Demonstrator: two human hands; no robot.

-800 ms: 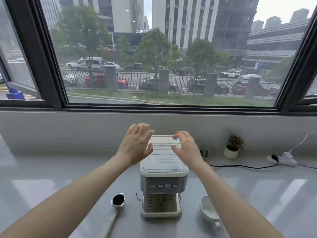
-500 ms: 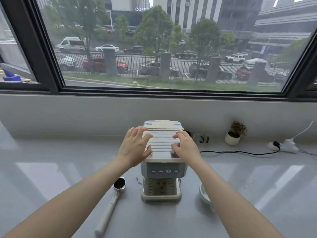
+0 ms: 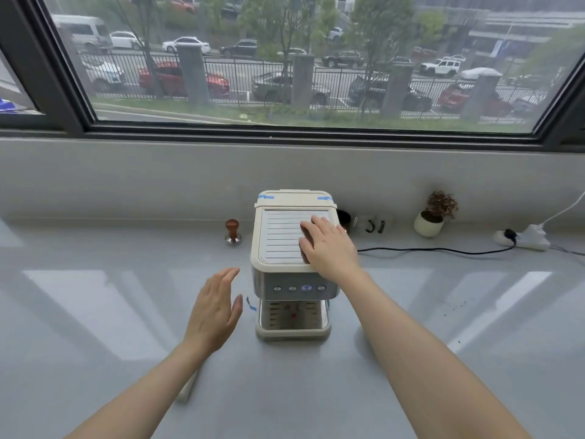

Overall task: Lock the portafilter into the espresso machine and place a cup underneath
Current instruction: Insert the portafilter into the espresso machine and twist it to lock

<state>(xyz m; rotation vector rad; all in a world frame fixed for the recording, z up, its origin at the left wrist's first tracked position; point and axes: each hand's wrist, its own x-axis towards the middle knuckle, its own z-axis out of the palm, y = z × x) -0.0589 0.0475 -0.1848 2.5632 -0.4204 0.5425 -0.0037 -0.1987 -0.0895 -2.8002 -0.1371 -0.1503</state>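
My right hand (image 3: 327, 245) lies flat, fingers loosely spread, on the ribbed grey top plate of the cream-coloured espresso machine (image 3: 292, 264), pressing down at its right side and gripping nothing. My left hand (image 3: 215, 312) hangs open and empty, fingers together and palm turned toward the machine, at about nine o'clock from it and just above the pale glossy countertop (image 3: 95, 312). Directly under that hand and forearm I can make out only the pale handle end of the portafilter (image 3: 187, 391) lying on the counter at about seven o'clock from the machine; its basket is hidden by my hand. So nothing is locked in yet: the bay over the cream drip tray (image 3: 292, 327) stands empty, and no cup is under it. The cup itself I cannot see, perhaps behind my right forearm. By my reckoning the whole task remains, starting with picking up the portafilter. A wooden-handled tamper (image 3: 232, 231) stands at ten o'clock. I can read no brand or lettering; the front buttons carry marks too small to tell.
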